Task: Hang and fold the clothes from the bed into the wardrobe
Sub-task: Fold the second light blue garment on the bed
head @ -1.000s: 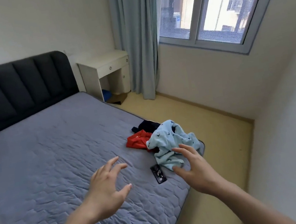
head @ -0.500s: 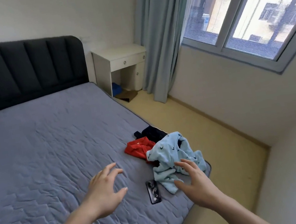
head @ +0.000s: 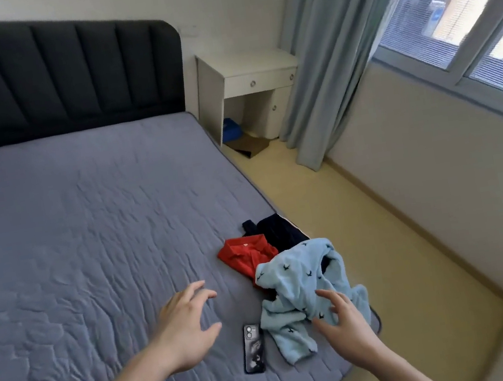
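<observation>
On the bed [head: 85,233], near its right edge, lie a blue top [head: 304,284], a red garment [head: 247,255] and a dark one [head: 277,229], touching. A phone [head: 253,348] lies beside them. Left hand [head: 186,326] and right hand [head: 347,323] hover with fingers spread, each grip holding nothing.

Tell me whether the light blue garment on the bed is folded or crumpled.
Crumpled. The light blue garment lies bunched in an uneven heap near the bed's corner, with loose ends trailing toward the phone.

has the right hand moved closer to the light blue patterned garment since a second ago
Yes. The right hand has moved forward, from beside the black phone onto the light blue patterned garment.
</observation>
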Motion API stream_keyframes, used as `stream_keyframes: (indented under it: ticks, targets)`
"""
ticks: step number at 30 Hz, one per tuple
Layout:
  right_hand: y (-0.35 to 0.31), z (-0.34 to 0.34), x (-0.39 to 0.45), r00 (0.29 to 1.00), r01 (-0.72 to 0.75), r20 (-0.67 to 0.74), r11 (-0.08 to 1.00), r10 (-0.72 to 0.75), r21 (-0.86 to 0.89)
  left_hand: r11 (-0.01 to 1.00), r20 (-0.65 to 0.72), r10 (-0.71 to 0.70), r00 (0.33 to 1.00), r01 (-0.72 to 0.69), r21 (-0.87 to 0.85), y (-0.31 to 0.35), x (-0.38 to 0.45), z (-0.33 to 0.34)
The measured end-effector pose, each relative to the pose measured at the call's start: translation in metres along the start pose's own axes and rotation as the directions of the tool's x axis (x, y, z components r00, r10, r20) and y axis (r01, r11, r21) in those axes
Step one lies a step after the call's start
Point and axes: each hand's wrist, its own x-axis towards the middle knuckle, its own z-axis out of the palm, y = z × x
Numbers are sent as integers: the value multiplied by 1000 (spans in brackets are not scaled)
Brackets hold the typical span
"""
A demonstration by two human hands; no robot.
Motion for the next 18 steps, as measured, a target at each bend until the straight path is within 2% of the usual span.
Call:
stream_keyframes:
  ticks: [5, 10, 18]
  targets:
    - [64, 2, 111, 996, -71, 56, 998, 71, -4, 991, 23, -129, 991, 130, -35, 1, 55, 57]
    - [133, 40, 210, 971, -230, 76, 973, 228, 15, 972, 61, -228, 972, 230, -34, -19, 110, 114]
    - [227, 126, 320, 938, -347, 59, 932, 342, 103, 963, 64, -268, 961, 268, 5, -64, 174, 192]
